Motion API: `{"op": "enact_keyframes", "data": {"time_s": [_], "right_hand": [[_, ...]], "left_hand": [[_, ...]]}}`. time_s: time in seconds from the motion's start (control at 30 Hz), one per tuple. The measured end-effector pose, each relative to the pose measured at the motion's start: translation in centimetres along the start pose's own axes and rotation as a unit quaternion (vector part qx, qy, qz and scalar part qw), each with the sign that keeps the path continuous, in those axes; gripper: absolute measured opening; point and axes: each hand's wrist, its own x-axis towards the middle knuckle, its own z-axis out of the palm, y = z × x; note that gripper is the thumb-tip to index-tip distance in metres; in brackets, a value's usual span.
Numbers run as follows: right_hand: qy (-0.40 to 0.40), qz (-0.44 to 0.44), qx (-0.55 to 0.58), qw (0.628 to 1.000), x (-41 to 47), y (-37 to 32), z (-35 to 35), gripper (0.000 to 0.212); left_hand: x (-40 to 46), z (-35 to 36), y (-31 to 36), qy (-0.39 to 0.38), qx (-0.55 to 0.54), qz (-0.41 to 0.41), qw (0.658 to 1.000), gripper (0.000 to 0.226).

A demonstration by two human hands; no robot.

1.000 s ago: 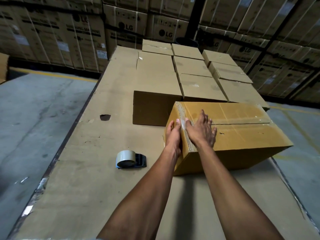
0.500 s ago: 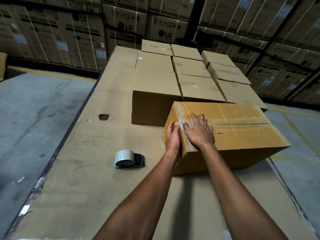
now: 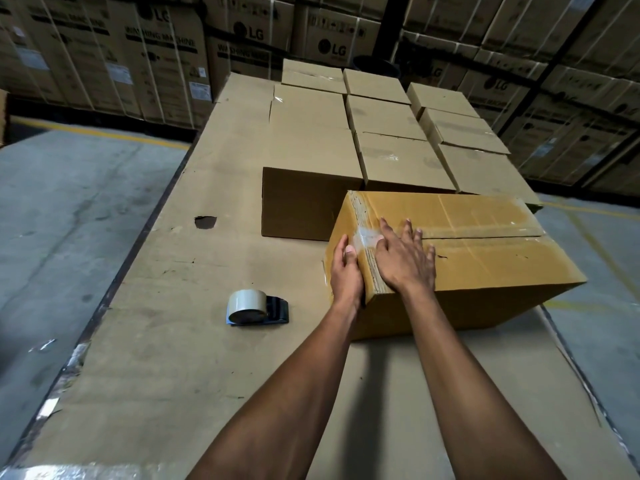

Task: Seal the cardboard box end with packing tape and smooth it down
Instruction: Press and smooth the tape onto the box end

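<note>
A brown cardboard box (image 3: 485, 261) lies on the cardboard-covered work surface (image 3: 173, 358), its left end turned toward me. Clear packing tape (image 3: 365, 237) runs over the top-left edge and down the end face. My left hand (image 3: 346, 271) lies flat against the end face, thumb up by the edge. My right hand (image 3: 405, 258) presses flat on the box top beside the tape, fingers spread. A tape dispenser (image 3: 254, 308) with a beige roll rests on the surface to the left of the box, apart from both hands.
Several closed cardboard boxes (image 3: 388, 126) stand in rows behind the box, one (image 3: 301, 202) touching its far-left corner. Tall stacks of printed cartons (image 3: 166, 57) line the back. Concrete floor (image 3: 69, 220) drops off left and right of the surface. A small hole (image 3: 205, 221) marks the surface.
My right hand has slid a little along the box top near the taped edge, fingers spreading again. My left hand stays on the end face. The dispenser has not moved.
</note>
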Motion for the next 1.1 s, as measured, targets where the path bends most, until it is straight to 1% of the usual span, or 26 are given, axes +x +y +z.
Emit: {"op": "enact_keyframes", "data": {"time_s": [0.1, 0.17, 0.2, 0.27, 0.3, 0.37, 0.47, 0.63, 0.83, 0.9, 0.97, 1.0, 1.03, 1.1], "right_hand": [[0.012, -0.006, 0.014, 1.0, -0.1, -0.1, -0.2, 0.057], [0.035, -0.014, 0.031, 0.999, -0.3, 0.1, -0.2, 0.057], [0.057, -0.026, 0.046, 0.997, -0.5, 0.2, -0.2, 0.057], [0.109, -0.072, 0.092, 0.987, -1.2, 0.3, -0.4, 0.057], [0.123, -0.1, 0.115, 0.981, -1.6, 0.5, -0.5, 0.056], [0.111, -0.159, 0.121, 0.973, -2.4, 0.7, -0.5, 0.055], [0.068, -0.198, 0.082, 0.974, -2.9, 1.0, -0.4, 0.056], [0.039, -0.187, 0.042, 0.981, -2.5, 0.6, -0.1, 0.063], [0.029, -0.151, 0.047, 0.987, -2.2, 0.0, -0.2, 0.066], [0.034, -0.139, 0.049, 0.988, -2.3, 0.0, -0.3, 0.067], [0.037, -0.141, 0.062, 0.987, -2.6, 0.0, -0.5, 0.069], [0.038, -0.153, 0.068, 0.985, -2.8, 0.2, -0.6, 0.069], [0.039, -0.17, 0.072, 0.982, -2.9, 0.4, -0.6, 0.069], [0.033, -0.212, 0.071, 0.974, -3.2, 0.8, -0.5, 0.07]], "left_hand": [[0.4, -0.4, -0.4, 0.014, 0.026, -0.004, 1.0, 0.038], [0.6, -0.4, -0.3, 0.03, 0.073, 0.01, 0.997, 0.036], [0.0, -0.2, 0.1, 0.038, 0.106, 0.03, 0.993, 0.04], [-1.9, 0.2, 0.8, 0.046, 0.17, 0.093, 0.98, 0.061], [-2.9, 0.4, 0.9, 0.045, 0.195, 0.125, 0.972, 0.069], [-4.3, 0.5, 0.7, 0.041, 0.221, 0.161, 0.961, 0.073], [-4.6, 0.3, 0.1, 0.023, 0.235, 0.163, 0.958, 0.079], [-4.7, 0.0, 0.8, 0.024, 0.297, 0.151, 0.943, 0.084], [-4.5, -0.3, 1.5, 0.011, 0.367, 0.114, 0.923, 0.067], [-4.0, -0.5, 1.5, -0.001, 0.389, 0.088, 0.917, 0.065], [-3.7, -0.7, 1.7, -0.01, 0.424, 0.07, 0.903, 0.066], [-3.7, -0.6, 1.7, -0.014, 0.426, 0.073, 0.902, 0.066], [-3.7, -0.6, 1.7, -0.019, 0.408, 0.093, 0.908, 0.066], [-4.0, -0.6, 1.5, -0.032, 0.358, 0.169, 0.918, 0.063]]}}
